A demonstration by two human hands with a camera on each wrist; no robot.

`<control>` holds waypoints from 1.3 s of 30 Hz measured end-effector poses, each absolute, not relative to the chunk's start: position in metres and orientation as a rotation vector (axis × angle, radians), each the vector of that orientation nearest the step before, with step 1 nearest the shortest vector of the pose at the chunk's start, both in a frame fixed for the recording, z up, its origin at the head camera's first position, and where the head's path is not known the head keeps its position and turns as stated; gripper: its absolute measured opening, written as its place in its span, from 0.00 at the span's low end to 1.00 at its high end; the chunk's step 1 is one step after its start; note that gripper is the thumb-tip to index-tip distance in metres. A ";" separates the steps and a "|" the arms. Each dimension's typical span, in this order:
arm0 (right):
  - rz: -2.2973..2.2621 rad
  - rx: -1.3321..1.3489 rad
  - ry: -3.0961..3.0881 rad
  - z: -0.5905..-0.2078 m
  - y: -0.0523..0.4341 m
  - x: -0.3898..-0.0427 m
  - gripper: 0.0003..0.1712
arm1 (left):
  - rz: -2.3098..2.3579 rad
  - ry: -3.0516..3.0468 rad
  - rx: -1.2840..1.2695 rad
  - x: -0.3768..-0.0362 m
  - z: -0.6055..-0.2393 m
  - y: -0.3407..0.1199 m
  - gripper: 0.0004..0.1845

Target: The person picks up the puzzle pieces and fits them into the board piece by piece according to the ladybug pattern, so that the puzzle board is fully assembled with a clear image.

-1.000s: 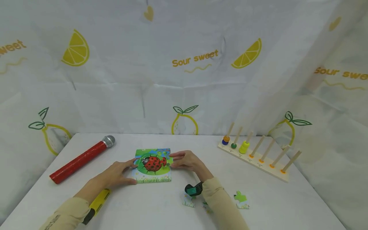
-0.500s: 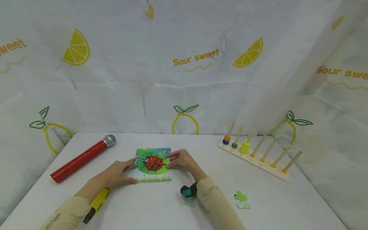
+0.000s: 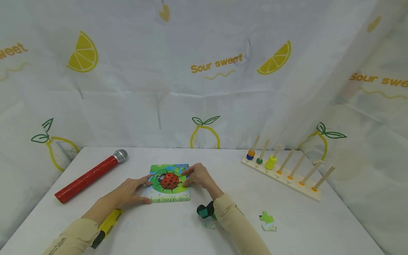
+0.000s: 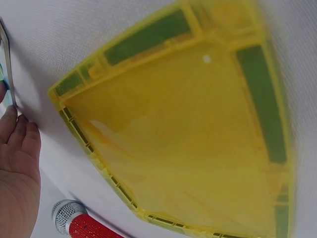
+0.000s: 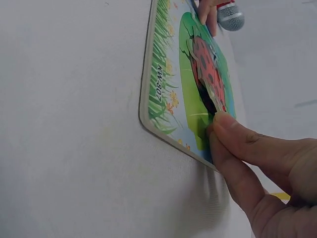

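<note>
Ladybird puzzle (image 3: 169,182), printed "KW-807" (image 5: 159,83), lies on the surface (image 3: 172,230), well apart from the microphone (image 3: 90,176) and peg stand (image 3: 278,176); "Sour sweet" marks the backdrop (image 3: 204,101). Your left hand (image 3: 129,192), thumb and fingers spread, touches the puzzle's left edge; your right hand (image 3: 200,176) pinches a tilted piece (image 5: 210,74) at its right side

The ladybug-printed puzzle board (image 3: 168,198) lies flat, left edge against the left hand (image 3: 129,193). The right hand (image 3: 200,175) pinches a red, black-spotted piece (image 5: 212,79), tilted over the board.
</note>
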State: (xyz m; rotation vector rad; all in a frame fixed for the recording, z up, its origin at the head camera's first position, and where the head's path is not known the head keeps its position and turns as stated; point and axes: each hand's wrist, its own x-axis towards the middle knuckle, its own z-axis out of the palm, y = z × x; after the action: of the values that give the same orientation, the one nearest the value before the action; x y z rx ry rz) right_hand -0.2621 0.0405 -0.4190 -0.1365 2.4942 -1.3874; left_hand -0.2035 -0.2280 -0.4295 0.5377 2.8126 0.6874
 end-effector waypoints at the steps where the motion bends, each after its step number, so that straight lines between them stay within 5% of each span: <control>1: -1.377 -0.129 2.504 -0.418 0.040 -0.262 0.18 | 0.692 2.812 0.544 -0.204 -0.430 -0.228 0.45; 39: -1.716 -0.294 2.539 -0.434 0.041 -0.253 0.20 | 0.696 2.834 0.565 -0.204 -0.432 -0.229 0.46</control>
State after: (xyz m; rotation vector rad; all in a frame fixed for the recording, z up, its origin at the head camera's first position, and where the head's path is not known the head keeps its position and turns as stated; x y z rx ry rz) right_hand -0.2531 0.0413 -0.4341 -0.2936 2.5392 -1.7157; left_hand -0.2041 -0.2294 -0.4321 0.5651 2.8341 0.6961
